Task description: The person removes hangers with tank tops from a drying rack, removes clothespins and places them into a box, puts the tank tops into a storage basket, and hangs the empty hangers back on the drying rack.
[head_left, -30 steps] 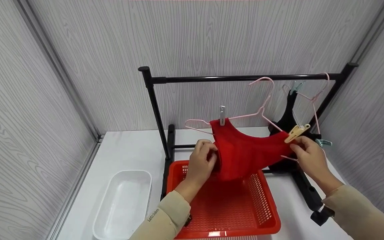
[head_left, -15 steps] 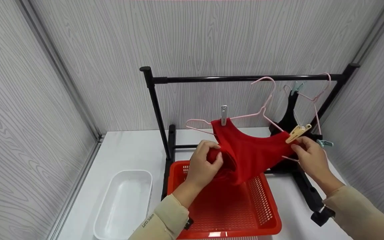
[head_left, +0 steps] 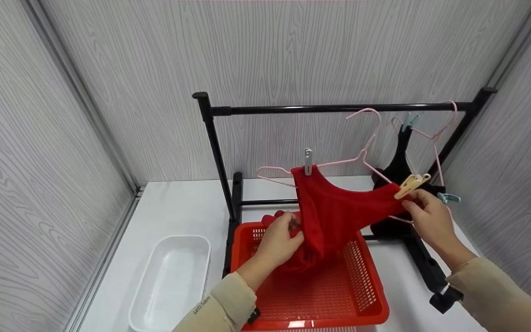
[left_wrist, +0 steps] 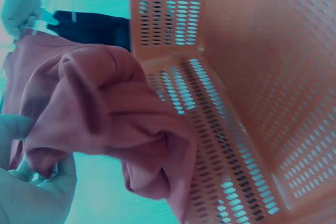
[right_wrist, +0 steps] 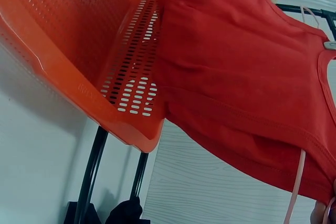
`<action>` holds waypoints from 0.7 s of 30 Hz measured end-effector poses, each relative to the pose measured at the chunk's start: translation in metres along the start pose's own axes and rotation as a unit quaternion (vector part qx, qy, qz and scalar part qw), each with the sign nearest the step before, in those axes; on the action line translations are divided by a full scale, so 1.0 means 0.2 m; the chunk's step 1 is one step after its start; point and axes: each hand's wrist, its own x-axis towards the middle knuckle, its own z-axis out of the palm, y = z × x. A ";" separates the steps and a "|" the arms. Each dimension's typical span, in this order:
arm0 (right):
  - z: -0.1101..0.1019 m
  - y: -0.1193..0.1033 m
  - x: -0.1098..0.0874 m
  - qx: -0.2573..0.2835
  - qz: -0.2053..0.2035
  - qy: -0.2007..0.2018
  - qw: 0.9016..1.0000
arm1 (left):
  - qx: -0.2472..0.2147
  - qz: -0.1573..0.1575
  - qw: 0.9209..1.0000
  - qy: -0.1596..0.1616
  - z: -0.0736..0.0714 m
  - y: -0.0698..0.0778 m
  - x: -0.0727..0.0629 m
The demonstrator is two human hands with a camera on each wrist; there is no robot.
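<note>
A red tank top [head_left: 344, 210] hangs on a pink hanger [head_left: 379, 122], with a grey clothespin [head_left: 308, 162] on its left strap and a yellow clothespin [head_left: 411, 186] on the right one. My right hand [head_left: 431, 222] pinches the cloth just below the yellow clothespin, around the hanger's end. Lower down, my left hand [head_left: 274, 242] holds the bunched left side of the top between thumb and fingers. In the left wrist view the folded cloth [left_wrist: 105, 108] droops from that hand over the basket. The hanger's hook is in front of the rack's bar in the head view.
A red perforated basket [head_left: 382, 309] lies under the top. Behind it stands a black rack [head_left: 293, 109], where a black garment [head_left: 400, 154] hangs at right on another pink hanger [head_left: 437, 152] with teal clothespins [head_left: 449, 198]. A white tray [head_left: 173, 276] sits at left.
My left hand lifts the top's left side, turning its edge back, then lowers it toward the basket. The cloth now hangs bunched and lower. My right hand stays almost still.
</note>
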 end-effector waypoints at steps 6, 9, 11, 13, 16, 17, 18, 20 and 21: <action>0.00 0.01 0.00 -0.012 -0.003 0.008 1.000 | 0.055 -0.022 0.996 -0.061 0.01 -0.11 0.00; 0.01 0.01 0.00 -0.010 -0.005 0.009 1.000 | 0.077 -0.026 0.994 -0.079 0.01 -0.15 0.00; 0.01 0.01 -0.01 -0.006 -0.005 0.008 1.000 | 0.090 -0.032 0.992 -0.086 0.01 -0.16 0.00; 0.02 0.02 -0.01 0.001 -0.004 0.005 1.000 | 0.101 -0.033 0.991 -0.085 0.01 -0.17 0.00; 0.02 0.02 -0.01 0.012 -0.003 0.003 1.000 | 0.120 -0.031 0.990 -0.074 0.01 -0.17 0.01; 0.02 0.02 -0.01 0.018 -0.003 0.002 1.000 | 0.126 -0.028 0.989 -0.067 0.01 -0.18 0.01; 0.02 0.02 0.00 0.024 -0.003 0.001 1.000 | 0.133 -0.024 0.989 -0.060 0.01 -0.18 0.02; 0.03 0.02 0.00 0.029 -0.005 -0.001 1.000 | 0.142 -0.017 0.989 -0.046 0.02 -0.20 0.03; 0.03 0.02 0.00 0.032 -0.006 -0.002 0.999 | 0.148 -0.012 0.988 -0.038 0.02 -0.20 0.04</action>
